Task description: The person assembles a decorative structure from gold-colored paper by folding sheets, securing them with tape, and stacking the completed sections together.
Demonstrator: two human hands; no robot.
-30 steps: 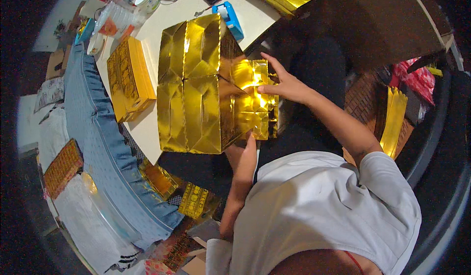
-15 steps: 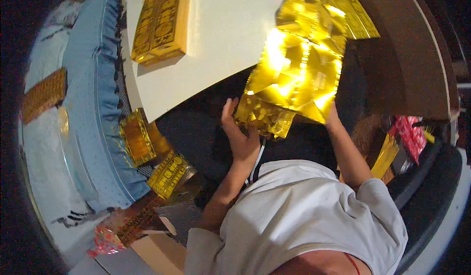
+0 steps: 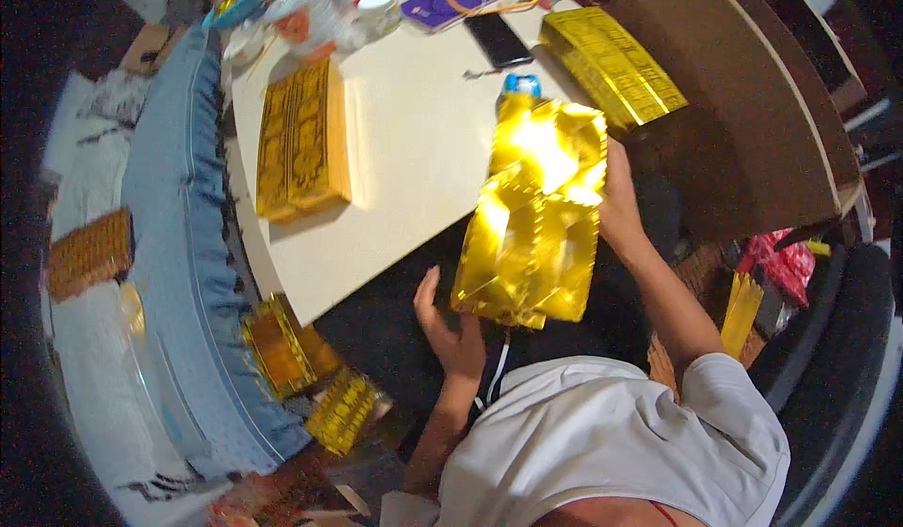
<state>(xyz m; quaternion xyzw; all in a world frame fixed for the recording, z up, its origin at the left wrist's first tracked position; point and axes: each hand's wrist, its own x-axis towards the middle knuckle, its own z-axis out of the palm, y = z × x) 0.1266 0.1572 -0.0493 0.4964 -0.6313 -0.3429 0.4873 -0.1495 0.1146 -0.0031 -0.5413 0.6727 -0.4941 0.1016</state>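
A shiny gold foil paper piece [image 3: 536,217], creased into raised facets with serrated edges, hangs over my lap near the table's front edge. My right hand [image 3: 616,198] grips its right side, with most of the fingers hidden behind the foil. At the lower left corner, my left hand [image 3: 453,339] is open, fingers spread and the thumb by the lower edge; whether it touches cannot be made out. A small blue object [image 3: 522,85] shows just beyond the foil's far end. On the white table [image 3: 404,170] lies a thick stack of gold printed paper [image 3: 301,146].
Further back are a black phone [image 3: 499,40], a purple booklet [image 3: 442,8], a jar [image 3: 378,10] and an orange cable. Another gold stack [image 3: 611,66] sits by the brown panel [image 3: 743,104] at right. Gold packets [image 3: 340,412] lie low beside the blue-covered bed [image 3: 179,207].
The foil piece has moved down toward me and turned more upright. My right hand has come up along its side. The view has shifted, bringing more of the table's far end into sight.
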